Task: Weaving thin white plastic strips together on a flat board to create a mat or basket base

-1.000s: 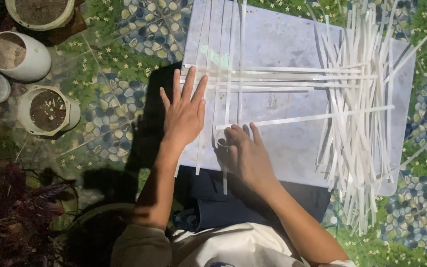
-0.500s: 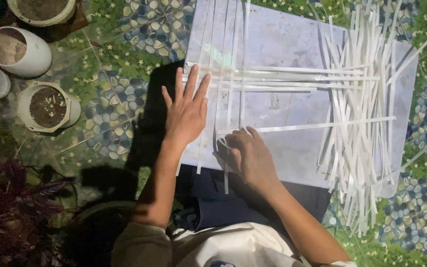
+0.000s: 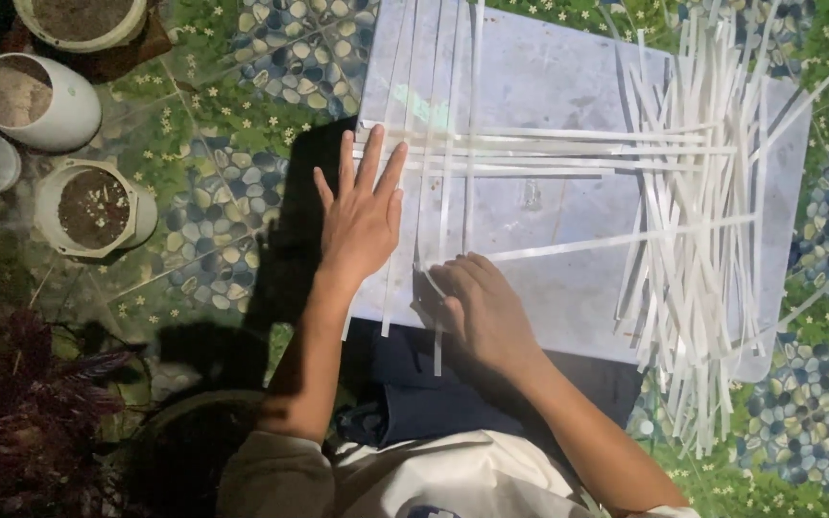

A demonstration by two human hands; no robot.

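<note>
Left hand [image 3: 362,216] flat, fingers spread on white strips [image 3: 434,173] atop grey board [image 3: 558,86], right hand [image 3: 486,307] curled, pinching one strip end, loose strip pile [image 3: 698,240] at right, three white pots [image 3: 93,206] holding soil at left.

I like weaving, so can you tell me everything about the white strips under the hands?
The woven strips are long, thin, flat and pale, looking like paper or plastic. Several run away from the person and a few cross them sideways, lying flat on a grey board. The left hand presses flat on the upright ones; the right hand touches one long crosswise strip at its end. A loose pile of strips lies to the right.
</note>
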